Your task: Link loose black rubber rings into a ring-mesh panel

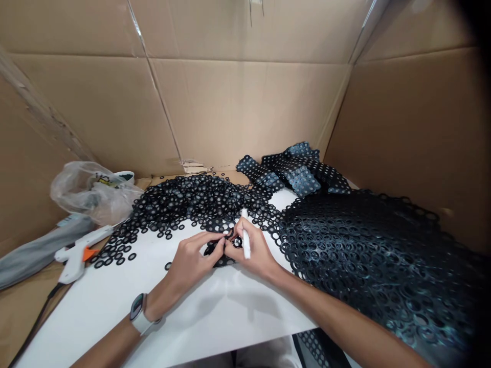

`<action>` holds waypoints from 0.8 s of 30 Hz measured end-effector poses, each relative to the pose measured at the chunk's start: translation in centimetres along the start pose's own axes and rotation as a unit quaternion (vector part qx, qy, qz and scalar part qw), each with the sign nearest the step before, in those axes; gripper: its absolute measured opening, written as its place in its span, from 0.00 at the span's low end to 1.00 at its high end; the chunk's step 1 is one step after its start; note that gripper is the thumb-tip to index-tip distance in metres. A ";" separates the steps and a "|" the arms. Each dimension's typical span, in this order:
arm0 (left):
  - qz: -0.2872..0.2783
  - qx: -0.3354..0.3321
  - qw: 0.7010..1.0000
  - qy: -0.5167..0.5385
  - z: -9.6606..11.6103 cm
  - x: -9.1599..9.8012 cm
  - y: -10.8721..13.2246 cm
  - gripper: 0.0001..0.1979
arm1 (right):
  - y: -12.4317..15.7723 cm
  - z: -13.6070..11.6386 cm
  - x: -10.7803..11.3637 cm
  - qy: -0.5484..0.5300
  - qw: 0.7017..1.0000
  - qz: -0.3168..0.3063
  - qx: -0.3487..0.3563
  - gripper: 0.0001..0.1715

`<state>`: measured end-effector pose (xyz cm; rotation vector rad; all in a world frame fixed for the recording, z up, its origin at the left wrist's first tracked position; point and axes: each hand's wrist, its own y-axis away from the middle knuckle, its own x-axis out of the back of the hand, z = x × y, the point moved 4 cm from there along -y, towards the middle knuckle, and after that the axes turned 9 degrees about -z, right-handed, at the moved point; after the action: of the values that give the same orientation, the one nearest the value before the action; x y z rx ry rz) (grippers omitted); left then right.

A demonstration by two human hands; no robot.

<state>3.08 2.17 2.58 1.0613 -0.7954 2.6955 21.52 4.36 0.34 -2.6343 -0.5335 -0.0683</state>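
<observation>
My left hand (pixel 195 258) and my right hand (pixel 251 250) meet over a white board (pixel 126 301), fingertips pinched together on a small cluster of joined black rings (pixel 215 253). My right hand also grips a white glue stick (pixel 246 236) that points up and away. A wide mesh of linked black rings (pixel 368 250) lies just to the right of my right hand. Behind my hands spreads a heap of loose black rings (pixel 192 202). A watch sits on my left wrist.
A white hot glue gun (pixel 79 253) with an orange trigger lies at the left edge of the board. Behind it are a crumpled clear plastic bag (pixel 92 191) and a grey folded umbrella (pixel 34 250). Folded ring-mesh pieces (pixel 295 171) pile at the back. Cardboard walls (pixel 238 107) enclose everything.
</observation>
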 end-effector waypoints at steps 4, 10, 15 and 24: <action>0.001 0.070 0.995 0.073 -0.9 -0.3 -0.3 0.12 | -0.1 0.4 -0.3 0.000 1.000 0.004 -0.021 0.17; 0.114 0.135 0.979 0.100 -5.4 2.9 -1.3 0.22 | -0.3 0.2 0.0 -0.030 0.999 0.013 -0.041 0.22; 0.086 0.078 0.988 0.101 -5.8 4.7 -1.7 0.32 | -0.6 -0.2 0.8 -0.063 0.996 0.054 -0.020 0.25; -0.038 0.037 0.997 0.062 -2.6 1.0 -1.1 0.19 | -0.9 -0.7 1.6 -0.053 0.995 0.057 -0.057 0.32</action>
<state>1.08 4.35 2.13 0.9073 -0.6243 2.7137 22.66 5.32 1.55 -2.7871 -0.4248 0.0794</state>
